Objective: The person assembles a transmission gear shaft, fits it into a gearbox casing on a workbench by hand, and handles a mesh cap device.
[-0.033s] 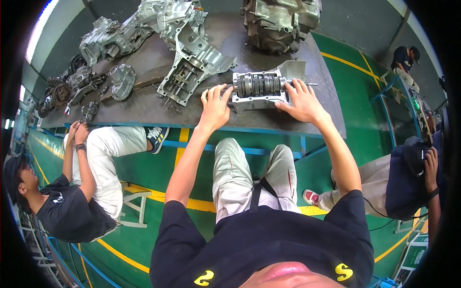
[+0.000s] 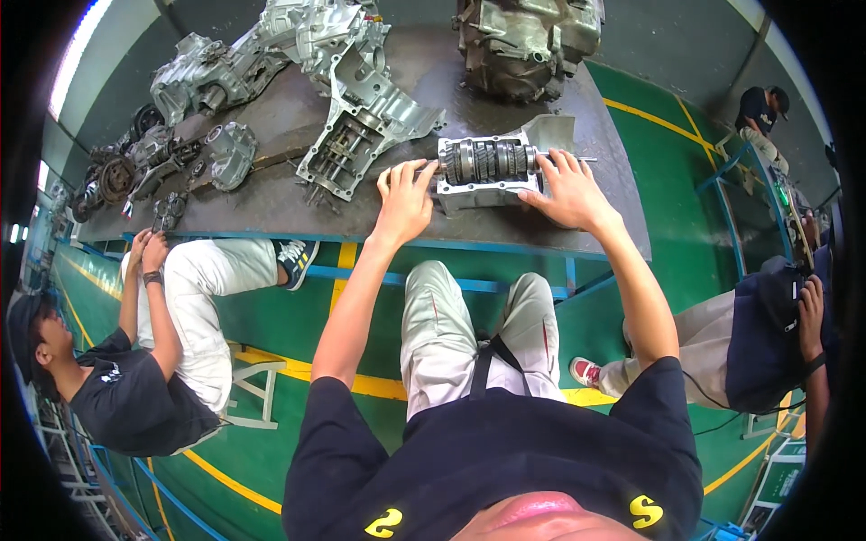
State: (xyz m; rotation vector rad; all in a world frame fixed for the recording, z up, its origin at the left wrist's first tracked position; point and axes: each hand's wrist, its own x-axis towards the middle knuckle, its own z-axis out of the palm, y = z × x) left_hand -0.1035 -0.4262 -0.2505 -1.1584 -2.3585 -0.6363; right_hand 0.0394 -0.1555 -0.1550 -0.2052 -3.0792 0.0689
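Note:
An open silver gearbox housing (image 2: 487, 189) lies on the table in front of me, with a shaft of dark toothed gears (image 2: 487, 160) seated lengthwise in it. At its left end, my left hand (image 2: 404, 203) is closed, thumb and fingertips pressed together at the shaft's end. My right hand (image 2: 570, 194) curls round the opposite end: its fingers reach over the shaft there, while the thumb rests on the housing's near rim. Both fingertip contacts are partly hidden. A thin rod (image 2: 585, 160) sticks out beyond my right fingers.
Left of the housing stands a larger silver transmission case (image 2: 343, 162) with shafts inside. A dark, dirty gearbox (image 2: 528, 45) sits at the back of the metal table (image 2: 415, 72). Other castings (image 2: 230, 155) lie further left. One person (image 2: 126, 379) sits left; another (image 2: 767, 334) is at right.

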